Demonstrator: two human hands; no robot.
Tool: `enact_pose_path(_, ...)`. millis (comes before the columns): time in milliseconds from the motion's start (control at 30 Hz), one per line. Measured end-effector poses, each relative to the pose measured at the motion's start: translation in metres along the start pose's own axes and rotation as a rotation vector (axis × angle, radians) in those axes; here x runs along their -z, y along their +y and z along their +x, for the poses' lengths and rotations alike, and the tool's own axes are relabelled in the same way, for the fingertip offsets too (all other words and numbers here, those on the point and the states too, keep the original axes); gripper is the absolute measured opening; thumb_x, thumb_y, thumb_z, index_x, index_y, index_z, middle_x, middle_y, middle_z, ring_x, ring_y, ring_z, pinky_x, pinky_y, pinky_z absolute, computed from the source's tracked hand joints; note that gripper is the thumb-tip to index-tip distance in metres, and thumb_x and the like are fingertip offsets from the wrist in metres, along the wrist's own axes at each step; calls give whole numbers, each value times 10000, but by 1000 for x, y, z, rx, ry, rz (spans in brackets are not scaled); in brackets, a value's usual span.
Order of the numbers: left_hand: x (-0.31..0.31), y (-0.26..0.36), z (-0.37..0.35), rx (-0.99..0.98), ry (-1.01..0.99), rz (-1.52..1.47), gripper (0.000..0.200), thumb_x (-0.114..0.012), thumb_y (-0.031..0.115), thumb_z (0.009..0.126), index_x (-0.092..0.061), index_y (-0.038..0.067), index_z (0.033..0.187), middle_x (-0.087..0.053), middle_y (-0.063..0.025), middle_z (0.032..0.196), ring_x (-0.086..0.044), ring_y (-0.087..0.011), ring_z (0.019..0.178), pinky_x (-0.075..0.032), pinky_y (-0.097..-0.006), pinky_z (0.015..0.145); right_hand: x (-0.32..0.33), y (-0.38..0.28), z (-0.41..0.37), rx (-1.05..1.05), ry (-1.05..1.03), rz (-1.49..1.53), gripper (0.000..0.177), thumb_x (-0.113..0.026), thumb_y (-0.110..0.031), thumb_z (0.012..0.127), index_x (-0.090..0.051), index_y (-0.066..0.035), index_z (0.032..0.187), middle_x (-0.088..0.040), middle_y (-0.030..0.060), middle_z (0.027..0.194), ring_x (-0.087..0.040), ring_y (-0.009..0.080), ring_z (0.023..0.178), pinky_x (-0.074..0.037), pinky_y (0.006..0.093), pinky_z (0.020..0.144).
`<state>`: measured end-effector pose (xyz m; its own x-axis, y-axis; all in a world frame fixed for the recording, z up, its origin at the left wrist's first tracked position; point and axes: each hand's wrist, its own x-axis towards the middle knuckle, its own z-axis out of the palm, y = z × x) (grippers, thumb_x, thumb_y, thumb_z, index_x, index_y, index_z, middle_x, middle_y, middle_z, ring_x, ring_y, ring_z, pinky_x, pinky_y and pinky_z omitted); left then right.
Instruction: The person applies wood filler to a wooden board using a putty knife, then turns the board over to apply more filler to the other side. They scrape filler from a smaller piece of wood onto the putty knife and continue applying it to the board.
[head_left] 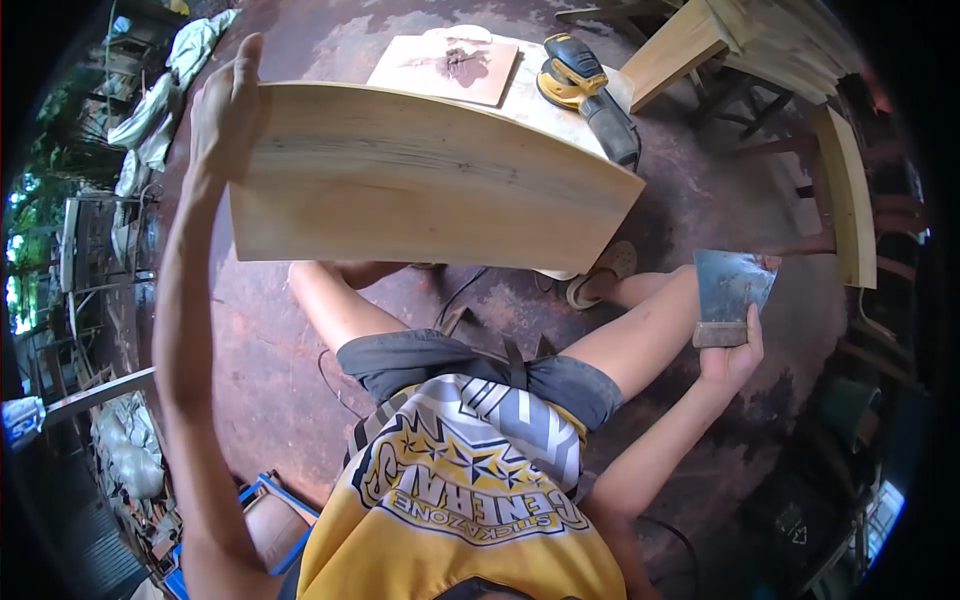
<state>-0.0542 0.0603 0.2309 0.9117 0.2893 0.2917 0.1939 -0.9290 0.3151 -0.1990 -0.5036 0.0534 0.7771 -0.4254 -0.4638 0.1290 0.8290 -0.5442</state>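
Observation:
A wide, pale wooden board (420, 185) with dark grain streaks is held up at its left end by my left hand (228, 110), whose fingers wrap round the edge. On the right, over my knee, my right hand (733, 362) grips a broad scraper (733, 290) by its short handle, blade pointing up. Reddish-brown residue marks the blade's upper right corner. The scraper and the board are apart. Behind the board, a yellow and black sander (575, 80) lies on a pale work surface (535, 108), beside a small flat panel (500, 82) with a dark brown smear.
Wooden planks (680, 50) stand at the upper right, and an upright board (848, 200) is further right. Cables run over the stained red floor (270, 400). Crumpled pale sacks (160, 120) lie at the left. A blue-edged item (290, 492) is at the lower left.

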Motion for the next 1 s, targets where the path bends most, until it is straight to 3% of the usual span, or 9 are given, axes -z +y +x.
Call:
enact_pose_path(33, 5, 3, 4, -112, 21, 55, 750, -296, 663, 971, -510, 11, 668, -459, -101, 602, -463, -211, 604, -404, -405, 612, -8, 5, -4, -5, -26, 16, 347, -596, -106, 930, -544, 52, 1234, -590, 177, 1266, -549, 312, 1191, -417, 487, 1044)
enact_pose_path(167, 10, -50, 53, -72, -275, 298, 671, -469, 547, 970, -542, -72, 1219, -655, -189, 936, -606, -287, 861, -451, -403, 854, 6, 9, -3, -20, -21, 29, 342, -580, -107, 942, -546, 54, 1242, -606, 174, 1253, -568, 303, 1175, -426, 473, 1043)
enact_pose_path(200, 4, -84, 62, -73, -286, 312, 671, -469, 547, 970, -542, -72, 1219, -655, -189, 936, -606, -287, 861, -451, -403, 854, 10, 12, 2, -17, -26, 10, 345, -583, -111, 941, -544, 58, 1240, -607, 177, 1248, -571, 302, 1170, -427, 468, 1042)
enact_pose_path(267, 2, -134, 86, -78, -303, 409, 737, -436, 631, 945, -691, -40, 778, -621, -186, 701, -626, -281, 722, -478, -380, 780, 18, 19, 11, -23, -31, 11, 349, -586, -115, 941, -543, 61, 1239, -609, 179, 1242, -574, 301, 1165, -427, 463, 1041)
enact_pose_path(333, 7, -149, 79, 196, -480, 125, 622, -467, 530, 972, -693, -42, 876, -656, -162, 774, -645, -242, 769, -489, -363, 768, 29, 25, 18, -67, -40, -24, 351, -589, -119, 940, -542, 68, 1233, -609, 181, 1236, -573, 297, 1164, -431, 452, 1036)
enact_pose_path(400, 6, -230, 107, -730, -723, 631, 378, -550, 336, 971, -690, -14, 997, -675, -75, 856, -637, -145, 805, -499, -311, 730, 27, 29, 14, -100, -39, -31, 349, -588, -120, 942, -542, 68, 1231, -609, 180, 1231, -572, 296, 1163, -434, 449, 1031)
enact_pose_path(600, 31, -152, -1, 33, -925, 53, 271, -572, 240, 950, -690, 7, 1025, -671, -41, 868, -627, -112, 810, -500, -288, 717, 20, 26, 0, -66, -26, -63, 311, -598, -115, 936, -560, 66, 1185, -615, 175, 1199, -579, 290, 1139, -454, 442, 1005)
enact_pose_path(800, 37, -137, -52, 163, -964, -124, 194, -595, 144, 929, -689, 28, 1052, -666, -7, 880, -617, -80, 816, -500, -265, 704, 8, 29, -6, -104, 31, -84, 334, -590, -113, 938, -553, 66, 1217, -609, 177, 1228, -573, 297, 1155, -440, 442, 1024)
enact_pose_path(1000, 14, -160, -61, -205, -978, 24, 159, -639, 47, 852, -710, 42, 995, -652, 18, 860, -595, -61, 802, -484, -241, 696, 13, 27, -2, -75, -14, -125, 314, -600, -122, 936, -573, 53, 1196, -619, 172, 1222, -580, 291, 1147, -443, 440, 1018)
